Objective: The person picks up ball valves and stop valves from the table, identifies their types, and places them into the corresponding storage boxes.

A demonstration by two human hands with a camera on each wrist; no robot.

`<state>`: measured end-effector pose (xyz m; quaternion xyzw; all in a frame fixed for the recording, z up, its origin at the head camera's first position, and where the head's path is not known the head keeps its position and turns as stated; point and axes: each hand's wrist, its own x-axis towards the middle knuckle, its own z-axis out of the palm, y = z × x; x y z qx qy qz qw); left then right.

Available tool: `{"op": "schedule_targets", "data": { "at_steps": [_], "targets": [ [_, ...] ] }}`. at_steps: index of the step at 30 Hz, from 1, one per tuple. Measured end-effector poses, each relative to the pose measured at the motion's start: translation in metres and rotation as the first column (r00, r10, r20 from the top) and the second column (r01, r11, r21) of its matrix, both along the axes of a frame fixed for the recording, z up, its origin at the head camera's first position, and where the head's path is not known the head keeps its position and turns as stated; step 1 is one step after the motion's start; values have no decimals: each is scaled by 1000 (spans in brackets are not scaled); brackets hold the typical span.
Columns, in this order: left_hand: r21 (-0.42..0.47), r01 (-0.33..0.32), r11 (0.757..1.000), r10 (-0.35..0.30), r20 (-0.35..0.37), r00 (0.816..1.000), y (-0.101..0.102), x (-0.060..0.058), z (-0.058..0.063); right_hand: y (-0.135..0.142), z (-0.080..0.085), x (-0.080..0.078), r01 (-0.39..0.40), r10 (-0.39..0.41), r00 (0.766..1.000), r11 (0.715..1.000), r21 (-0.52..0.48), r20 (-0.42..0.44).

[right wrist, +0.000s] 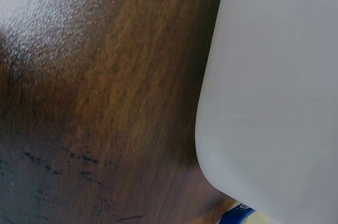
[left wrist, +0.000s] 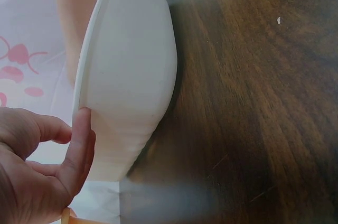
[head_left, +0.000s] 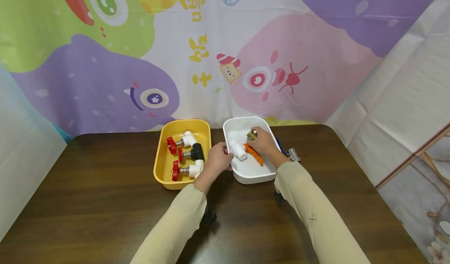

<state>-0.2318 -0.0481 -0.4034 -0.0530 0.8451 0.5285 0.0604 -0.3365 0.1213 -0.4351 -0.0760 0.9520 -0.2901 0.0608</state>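
My left hand (head_left: 218, 157) grips the left rim of a white plastic bin (head_left: 254, 180). In the left wrist view the fingers (left wrist: 79, 145) lie against the bin's outer wall, with the thumb at the rim. Over the bin's far right part, my right hand (head_left: 263, 142) pinches a small brass-coloured fitting (head_left: 251, 135); its lower side is hard to make out. Below it in the bin lies a white plastic valve (head_left: 239, 150) with an orange lever handle (head_left: 254, 154). The right wrist view has only the bin's outer wall (right wrist: 269, 97), not the hand.
Left of the white bin stands a yellow bin (head_left: 158, 170) holding several white and black valves with red handwheels (head_left: 175, 170). To the right, a metal valve (head_left: 293, 154) with a blue handle lies on the brown table (head_left: 105, 217). A printed curtain (head_left: 207, 100) hangs behind.
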Motion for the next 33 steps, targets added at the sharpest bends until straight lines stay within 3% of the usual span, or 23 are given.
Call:
{"op": "schedule_targets", "data": {
  "at_steps": [33],
  "targets": [
    [-3,1,1000,-1,1,1000,0,0,1,-3,3,4,8,-8,1000,1000,3,7]
  ]
}}
